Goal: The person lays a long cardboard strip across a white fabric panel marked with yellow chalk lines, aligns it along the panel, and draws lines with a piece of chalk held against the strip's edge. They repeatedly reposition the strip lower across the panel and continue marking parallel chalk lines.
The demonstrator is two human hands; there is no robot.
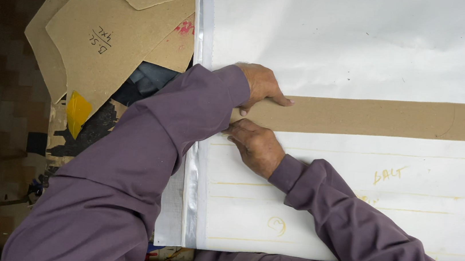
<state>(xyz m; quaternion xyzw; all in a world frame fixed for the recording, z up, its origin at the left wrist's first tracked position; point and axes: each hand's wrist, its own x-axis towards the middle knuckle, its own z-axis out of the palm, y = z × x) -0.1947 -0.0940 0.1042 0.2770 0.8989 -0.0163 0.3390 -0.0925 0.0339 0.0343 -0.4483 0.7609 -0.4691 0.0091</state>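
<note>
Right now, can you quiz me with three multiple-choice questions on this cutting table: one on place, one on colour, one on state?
1. The long cardboard strip lies:
A on the white fabric
B on the floor
C rolled upright

2. The sleeves are:
A green
B purple
C white

3. The left hand is:
A in a fist
B lifted
C flat on the strip

A: fabric shows on both sides of the strip.
B: both arms are purple.
C: its fingers press the strip's end, with the right hand at the lower edge.
</note>
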